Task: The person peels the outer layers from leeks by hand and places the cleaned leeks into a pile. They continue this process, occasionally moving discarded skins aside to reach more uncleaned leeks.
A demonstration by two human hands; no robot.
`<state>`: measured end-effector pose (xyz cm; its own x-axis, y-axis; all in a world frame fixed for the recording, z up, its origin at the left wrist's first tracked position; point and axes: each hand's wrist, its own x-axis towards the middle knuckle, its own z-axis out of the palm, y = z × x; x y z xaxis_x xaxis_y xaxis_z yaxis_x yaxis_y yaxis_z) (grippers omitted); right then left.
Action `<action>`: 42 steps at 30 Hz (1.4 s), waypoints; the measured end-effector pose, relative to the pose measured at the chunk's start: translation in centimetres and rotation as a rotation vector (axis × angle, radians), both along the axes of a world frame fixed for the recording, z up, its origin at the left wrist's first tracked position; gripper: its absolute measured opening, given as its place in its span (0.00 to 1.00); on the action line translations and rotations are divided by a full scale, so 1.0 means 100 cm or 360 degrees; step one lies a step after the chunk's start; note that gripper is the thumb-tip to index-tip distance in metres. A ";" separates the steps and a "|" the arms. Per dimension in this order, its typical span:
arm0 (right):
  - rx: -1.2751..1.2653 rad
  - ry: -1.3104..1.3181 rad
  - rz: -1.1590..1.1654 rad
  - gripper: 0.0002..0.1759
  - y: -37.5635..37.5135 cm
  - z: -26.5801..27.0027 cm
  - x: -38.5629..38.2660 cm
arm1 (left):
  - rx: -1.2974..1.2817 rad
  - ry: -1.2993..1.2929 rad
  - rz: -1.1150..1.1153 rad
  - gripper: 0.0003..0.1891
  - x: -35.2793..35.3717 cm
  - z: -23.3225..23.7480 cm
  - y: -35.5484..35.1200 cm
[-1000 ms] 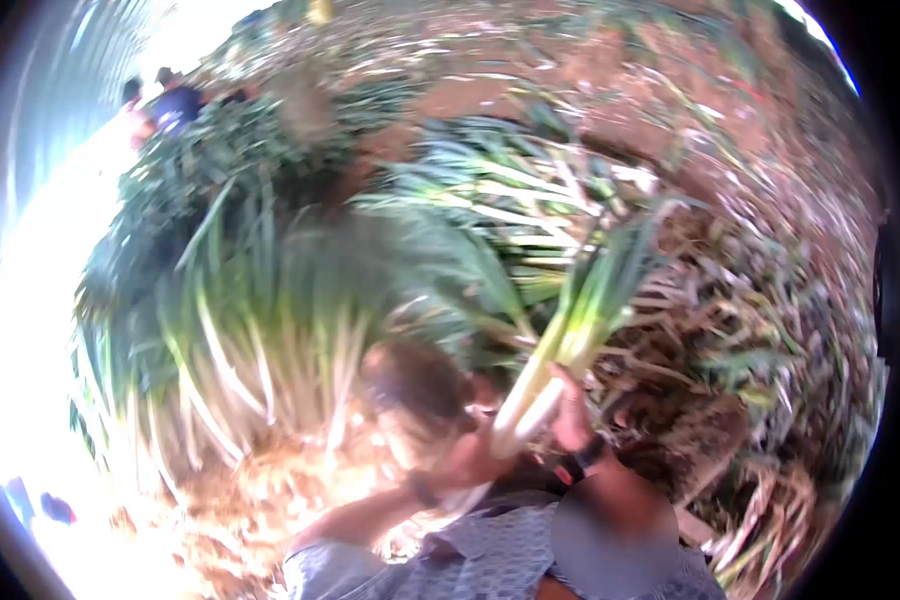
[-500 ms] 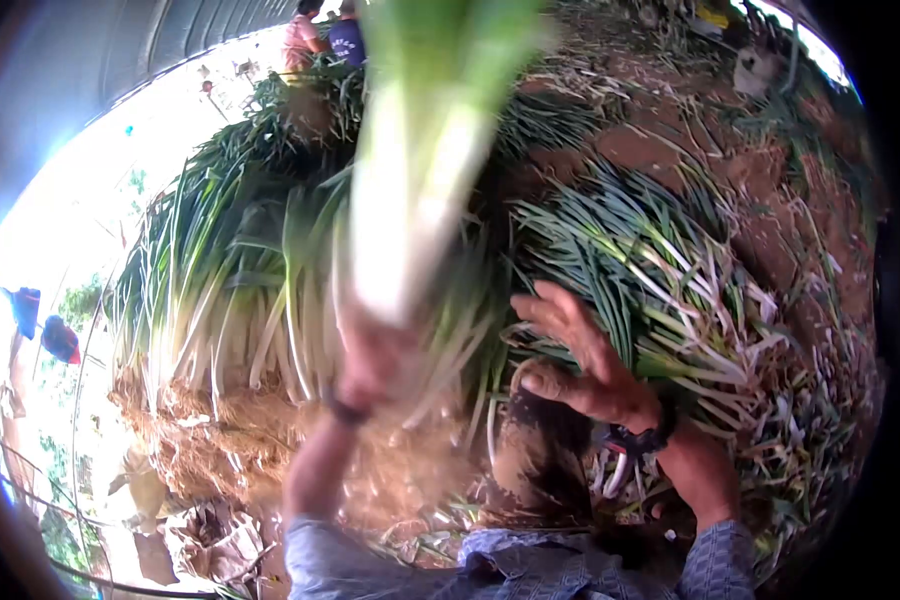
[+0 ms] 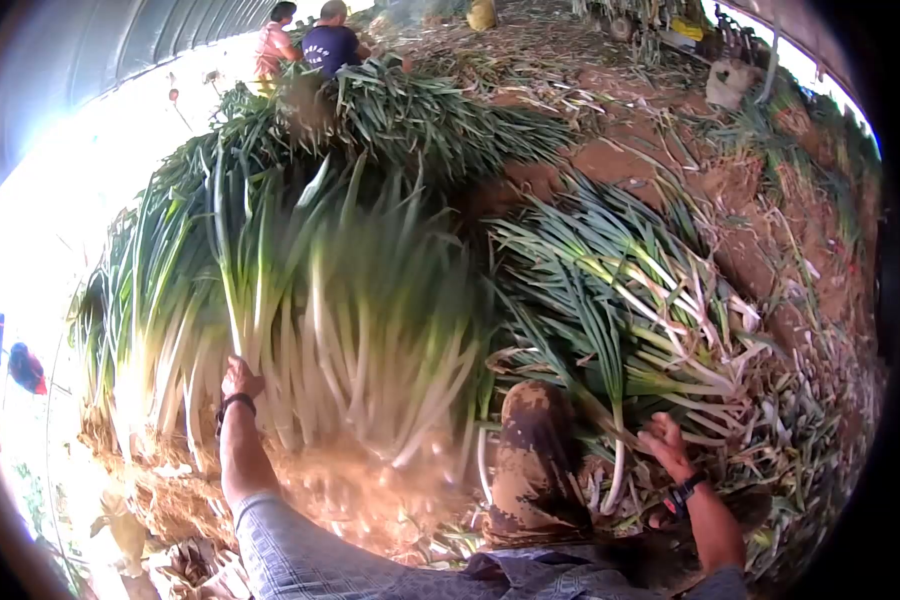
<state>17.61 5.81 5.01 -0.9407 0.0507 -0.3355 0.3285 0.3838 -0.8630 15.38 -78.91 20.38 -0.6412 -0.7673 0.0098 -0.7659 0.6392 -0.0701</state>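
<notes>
My left hand is closed around the white shank of a long green onion, at the front of a thick upright row of green onions. My right hand is low on the right with its fingers curled together. A brownish strip runs up to these fingers, but what they grip is too small to make out. Beside that hand, a single green onion lies with its white end toward me. Behind it spreads a loose heap of green onions.
My knee in stained trousers is between the row and the heap. Stripped leaves litter the soil on the right. Two people are at the back beside more green onions. A pale sack stands far right.
The blurred green onion close to the camera is gone from there. My left hand has moved left to a stalk in the row. My right hand has dropped lower and its fingers have closed.
</notes>
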 end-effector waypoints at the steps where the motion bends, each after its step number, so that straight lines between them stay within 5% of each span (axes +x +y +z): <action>1: -0.0068 -0.0028 -0.0025 0.32 0.005 -0.010 0.003 | -0.0005 -0.0023 -0.0013 0.41 -0.002 0.005 0.000; 8: -0.0065 -0.0098 0.0211 0.25 0.004 -0.002 0.007 | 0.0115 -0.0100 0.0164 0.50 0.002 0.017 0.038; 11: -0.0071 -0.0060 0.0239 0.17 0.019 -0.016 0.009 | -0.0162 -0.0248 0.0094 0.54 0.008 0.002 0.017; 14: 0.0120 0.0190 0.0370 0.13 0.038 -0.021 0.014 | -0.0276 -0.0260 0.0212 0.54 0.003 0.035 0.058; 17: 0.0199 -0.0077 0.0381 0.10 0.053 -0.013 0.005 | -0.0531 0.0435 -0.0441 0.34 -0.023 0.021 0.070; 19: 0.0433 0.0181 0.0391 0.10 0.067 -0.027 -0.004 | 0.0233 0.0927 -0.0847 0.24 -0.066 -0.012 0.079; 21: 0.0375 -0.0130 0.0154 0.16 0.076 -0.029 -0.015 | 0.1239 0.1162 -0.0981 0.18 -0.102 -0.029 0.143; 23: 0.0420 -0.0234 0.0033 0.15 0.085 -0.041 -0.024 | 0.1862 0.1497 -0.0935 0.15 -0.099 0.022 0.330; 27: 0.0916 0.0087 0.0249 0.16 0.094 -0.151 -0.012 | 0.2981 0.1346 -0.0871 0.15 -0.137 0.022 0.515; 28: 0.0879 -0.0116 0.0217 0.15 0.087 -0.182 -0.006 | 0.3139 0.1303 -0.0855 0.14 -0.143 0.012 0.553; 32: 0.0760 -0.0205 0.0129 0.15 0.034 -0.184 -0.001 | 0.3358 0.0957 -0.0733 0.09 -0.163 -0.044 0.640; 35: 0.0900 0.0555 -0.0267 0.17 0.011 -0.225 -0.008 | 0.3438 0.0728 -0.0220 0.10 -0.159 -0.063 0.664; 38: 0.0297 -0.0156 -0.0480 0.19 -0.004 -0.160 -0.072 | 0.3456 0.0657 -0.0366 0.10 -0.160 -0.048 0.667; 42: 0.0176 -0.0478 0.0055 0.23 -0.002 -0.159 -0.097 | 0.3333 0.0538 -0.0469 0.11 -0.159 -0.061 0.670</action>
